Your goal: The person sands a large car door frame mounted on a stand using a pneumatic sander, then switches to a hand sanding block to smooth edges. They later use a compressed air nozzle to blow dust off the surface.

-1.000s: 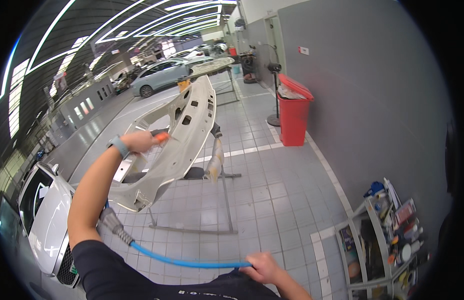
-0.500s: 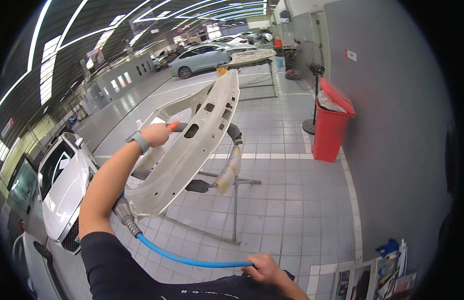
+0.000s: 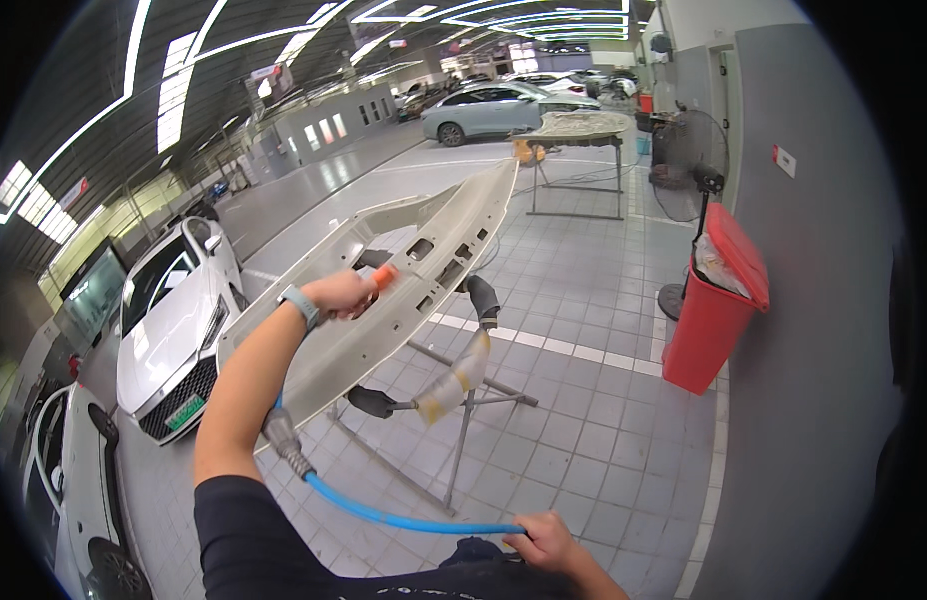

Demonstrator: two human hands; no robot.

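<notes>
My left hand (image 3: 344, 293), a grey watch band on its wrist, is closed round a tool with an orange end (image 3: 386, 276). The rest of that tool is hidden behind the hand. Beneath it a cream car body panel (image 3: 359, 345) with several cut-outs lies tilted across a metal stand (image 3: 454, 450). Whether the tool touches the panel I cannot tell. My right hand (image 3: 549, 540), low in front of me, grips a blue hose (image 3: 404, 520). The hose runs left to a grey ribbed connector (image 3: 287, 445) below my left forearm, where a thin blue line leads upward.
Padded stand arms (image 3: 482, 300) stick out right of the panel, one wrapped in stained film. A red bin (image 3: 719, 300) and a floor fan (image 3: 694, 165) stand by the grey wall. White cars (image 3: 174, 330) are parked at left. Another panel on a stand (image 3: 584, 125) is farther back.
My view has swung left, so the surroundings sit farther right. My left hand has moved rightward over the panel with the orange-ended tool. The right hand keeps its grip on the hose.
</notes>
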